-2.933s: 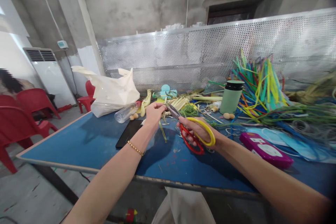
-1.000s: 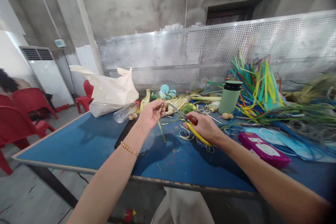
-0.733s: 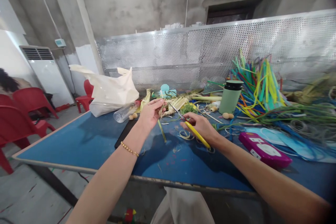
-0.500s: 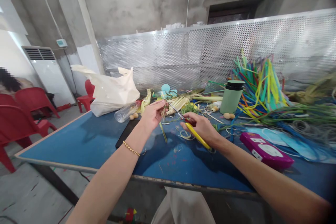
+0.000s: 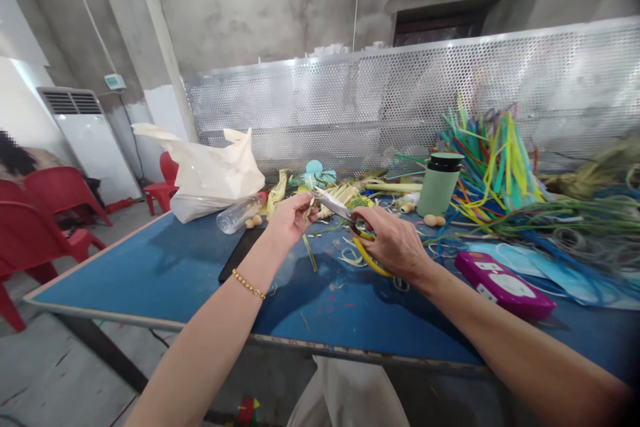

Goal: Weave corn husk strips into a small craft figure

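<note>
My left hand [image 5: 289,219] pinches a small pale, straw-like piece [image 5: 311,209] above the middle of the table; the fingers partly hide it. A pair of scissors [image 5: 336,205] with yellow handles is in my right hand [image 5: 397,243], its blades pointing left. The blade tips reach the pale piece at my left fingertips, though whether they touch it I cannot tell. Just behind lie pale husk-like strips [image 5: 345,193] in a loose heap. Below my hands, thin pale scraps [image 5: 353,256] and a green stalk [image 5: 311,255] lie on the blue tabletop [image 5: 320,307].
Left of my hands are a white plastic bag [image 5: 215,177], a clear bottle [image 5: 237,215] and a dark flat device [image 5: 239,255]. On the right stand a green cup [image 5: 440,187], colourful strips [image 5: 505,167] and a purple box [image 5: 505,283]. A perforated metal panel [image 5: 310,113] borders the back.
My right hand has turned, so the scissors show their blades flatter and their yellow handles spread apart. My left hand stays nearly in place with the pale piece.
</note>
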The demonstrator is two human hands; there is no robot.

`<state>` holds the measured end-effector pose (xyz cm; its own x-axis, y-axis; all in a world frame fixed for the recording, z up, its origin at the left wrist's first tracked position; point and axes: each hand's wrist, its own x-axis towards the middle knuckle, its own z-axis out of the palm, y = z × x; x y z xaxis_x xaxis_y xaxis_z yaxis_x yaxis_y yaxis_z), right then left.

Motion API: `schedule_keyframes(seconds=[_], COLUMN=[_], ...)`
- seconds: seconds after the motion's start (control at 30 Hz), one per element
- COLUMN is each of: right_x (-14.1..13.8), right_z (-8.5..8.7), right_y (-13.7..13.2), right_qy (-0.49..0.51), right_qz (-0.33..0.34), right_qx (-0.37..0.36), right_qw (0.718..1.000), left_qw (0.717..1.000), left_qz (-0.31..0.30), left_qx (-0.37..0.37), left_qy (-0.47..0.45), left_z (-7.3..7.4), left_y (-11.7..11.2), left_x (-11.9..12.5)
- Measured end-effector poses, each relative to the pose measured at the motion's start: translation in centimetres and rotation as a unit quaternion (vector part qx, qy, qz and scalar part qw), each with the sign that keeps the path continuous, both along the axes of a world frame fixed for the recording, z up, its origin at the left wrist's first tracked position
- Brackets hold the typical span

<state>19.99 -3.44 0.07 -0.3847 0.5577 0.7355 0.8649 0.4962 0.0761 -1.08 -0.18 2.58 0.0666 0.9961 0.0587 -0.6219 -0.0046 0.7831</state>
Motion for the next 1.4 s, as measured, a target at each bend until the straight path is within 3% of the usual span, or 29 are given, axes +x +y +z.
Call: schedule_keyframes(seconds=[0.3, 0.43, 0.6, 0.73, 1.4], right_x=[0.4, 0.7, 1.2, 1.2, 1.2], right_z=[0.5, 0.8, 0.9, 1.0, 1.4], right_y=[-0.2, -0.2, -0.1, -0.2, -0.6], right_qy=[-0.035, -0.068, -0.103, -0.119, -0.127], right_qz=[-0.020, -0.044, -0.067, -0.070, -0.076], right_qx=[0.049, 0.046, 0.067, 0.084, 0.074], right_qw=[0.998, 0.996, 0.990, 0.987, 0.986], left_qw=[0.997, 0.988, 0.955, 0.945, 0.945], left_qz=[-0.035, 0.027, 0.133, 0.165, 0.156], left_qx=[0.057, 0.108, 0.156, 0.170, 0.177], left_qy=[0.050, 0.105, 0.213, 0.227, 0.227], left_z=[-0.2, -0.3, -0.1, 0.1, -0.2], left_y=[-0.3, -0.5, -0.8, -1.0, -0.6], left_x=[0.1, 0.5, 0.8, 0.8, 0.7])
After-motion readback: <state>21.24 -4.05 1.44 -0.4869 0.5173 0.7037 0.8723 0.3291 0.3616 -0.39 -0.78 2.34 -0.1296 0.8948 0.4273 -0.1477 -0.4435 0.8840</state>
